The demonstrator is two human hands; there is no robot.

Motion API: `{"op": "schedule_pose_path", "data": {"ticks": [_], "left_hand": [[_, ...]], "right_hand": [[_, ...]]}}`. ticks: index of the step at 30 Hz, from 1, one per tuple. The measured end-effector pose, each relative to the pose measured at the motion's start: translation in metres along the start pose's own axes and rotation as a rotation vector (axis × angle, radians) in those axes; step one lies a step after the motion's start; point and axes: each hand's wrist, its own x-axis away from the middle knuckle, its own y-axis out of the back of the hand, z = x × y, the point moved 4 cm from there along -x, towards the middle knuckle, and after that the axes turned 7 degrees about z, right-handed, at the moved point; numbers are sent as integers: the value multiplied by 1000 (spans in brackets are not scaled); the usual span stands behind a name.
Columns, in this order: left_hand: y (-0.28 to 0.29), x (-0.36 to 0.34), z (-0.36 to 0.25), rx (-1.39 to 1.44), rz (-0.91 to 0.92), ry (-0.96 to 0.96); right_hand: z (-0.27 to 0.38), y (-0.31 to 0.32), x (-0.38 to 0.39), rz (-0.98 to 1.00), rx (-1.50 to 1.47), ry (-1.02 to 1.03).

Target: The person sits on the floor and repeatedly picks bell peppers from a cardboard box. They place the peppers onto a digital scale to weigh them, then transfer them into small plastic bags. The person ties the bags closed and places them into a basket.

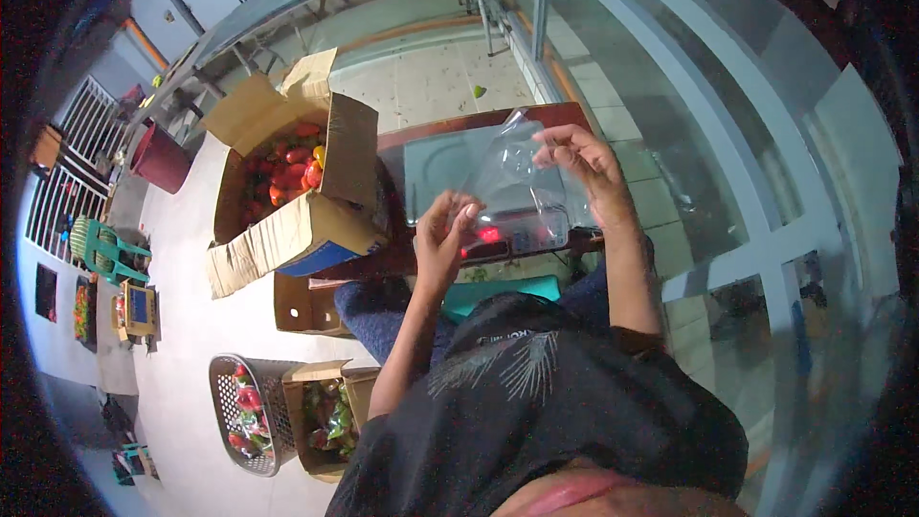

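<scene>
A clear plastic bag [517, 165] is stretched between my two hands above a weighing scale [436, 165]. My left hand [446, 232] is closed, its thumb and fingertips pinching the bag's near left side. Higher up on the right, my right hand [586, 168] has its fingers curled at the bag's other edge. Nothing shows inside the bag. Red digits glow on the scale's display panel [490, 234], partly seen through the plastic. Beside the scale on the left, an open cardboard box [347, 148] holds many red peppers [287, 175] and a yellow one.
The scale rests on a brown table [421, 129]. At lower left stand a grey plastic basket [278, 421] and a smaller cardboard box [364, 388], both with bagged peppers. Glass panels in a grey frame [670, 67] rise on the right. Farther left are a red bucket [161, 159] and green chair [110, 251].
</scene>
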Motion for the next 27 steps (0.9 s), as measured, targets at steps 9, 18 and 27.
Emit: {"op": "schedule_pose_path", "data": {"ticks": [9,18,27], "left_hand": [[5,7,4,-13,-64,-31],[4,-12,-41,324,192,66],[9,-27,-58,-17,-4,-119]], "right_hand": [[30,-16,1,-24,54,55],[28,-34,3,123,437,-47],[28,-34,5,1,198,-111]]}}
